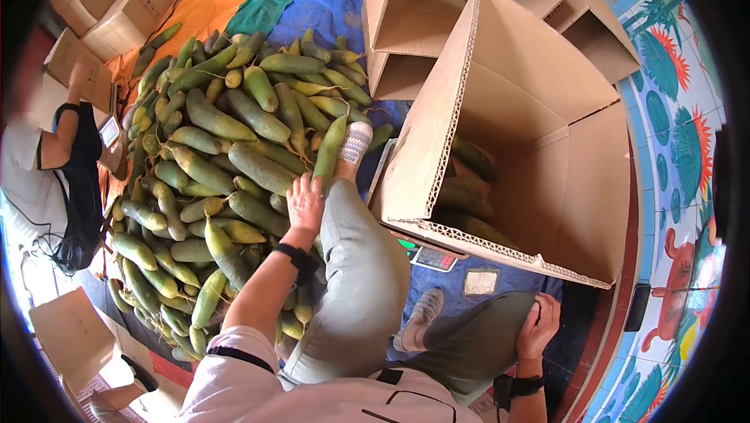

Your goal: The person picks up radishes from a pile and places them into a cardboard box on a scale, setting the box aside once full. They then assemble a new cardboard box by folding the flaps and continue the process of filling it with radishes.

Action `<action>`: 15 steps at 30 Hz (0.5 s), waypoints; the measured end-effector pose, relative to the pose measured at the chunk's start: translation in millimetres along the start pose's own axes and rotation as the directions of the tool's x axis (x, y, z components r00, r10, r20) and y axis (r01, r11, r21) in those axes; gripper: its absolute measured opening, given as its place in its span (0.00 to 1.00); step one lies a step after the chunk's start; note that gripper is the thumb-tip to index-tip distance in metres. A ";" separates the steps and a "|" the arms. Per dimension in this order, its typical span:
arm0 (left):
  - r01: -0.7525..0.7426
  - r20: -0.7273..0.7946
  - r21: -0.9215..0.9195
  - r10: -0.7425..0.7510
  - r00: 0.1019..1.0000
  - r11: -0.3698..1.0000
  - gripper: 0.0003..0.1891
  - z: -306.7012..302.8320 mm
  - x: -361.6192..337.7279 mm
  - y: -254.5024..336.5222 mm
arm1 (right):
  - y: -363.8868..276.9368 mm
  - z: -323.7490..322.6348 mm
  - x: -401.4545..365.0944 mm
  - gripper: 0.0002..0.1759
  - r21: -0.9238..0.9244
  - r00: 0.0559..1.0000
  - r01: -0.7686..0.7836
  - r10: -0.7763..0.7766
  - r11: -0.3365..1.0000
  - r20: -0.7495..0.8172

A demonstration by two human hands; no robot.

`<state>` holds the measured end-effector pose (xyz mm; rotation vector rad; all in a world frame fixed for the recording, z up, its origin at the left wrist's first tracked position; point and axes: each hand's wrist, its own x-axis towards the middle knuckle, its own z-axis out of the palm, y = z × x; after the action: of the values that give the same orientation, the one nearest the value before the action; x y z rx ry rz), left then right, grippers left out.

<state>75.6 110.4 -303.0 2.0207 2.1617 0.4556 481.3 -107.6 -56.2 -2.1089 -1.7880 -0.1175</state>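
A large heap of green radishes (226, 114) lies to the left of my legs. My left hand (305, 204) is at the heap's right side, closed at the lower end of a long green radish (330, 149) beside my foot. Part of that grip is hidden from above. On my right knee rests my right hand (537, 325), its fingers loosely curled with nothing in them. A tall cardboard box (539, 71) stands open in front of me, with several green radishes (469, 196) inside it.
A scale (433, 259) shows under the box's near edge. More cardboard boxes (422, 1) stand behind it. A blue tarp (320, 1) covers the floor. At left, another person (55, 165) stands by boxes. A tiled wall (680, 189) bounds the right.
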 end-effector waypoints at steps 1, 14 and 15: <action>-0.093 -0.003 0.109 0.094 0.996 0.990 0.17 6.8 6.9 -4.6 | 0.2 -0.3 -0.6 0.08 -0.002 1.000 -0.001 0.001 1.000 -0.003; -0.064 0.078 -0.197 0.080 0.994 0.978 0.31 3.2 35.5 -26.8 | -0.4 -1.0 -2.0 0.09 -0.004 0.999 0.015 -0.015 1.000 -0.038; -0.067 0.070 -0.191 0.082 0.994 0.979 0.31 -1.3 40.0 -35.1 | -0.9 -0.3 -1.3 0.09 -0.005 0.999 0.017 -0.018 1.000 -0.045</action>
<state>38.7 148.2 -309.1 1.9859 1.9245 0.5589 480.3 -108.7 -56.1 -2.0778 -1.7822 -0.1727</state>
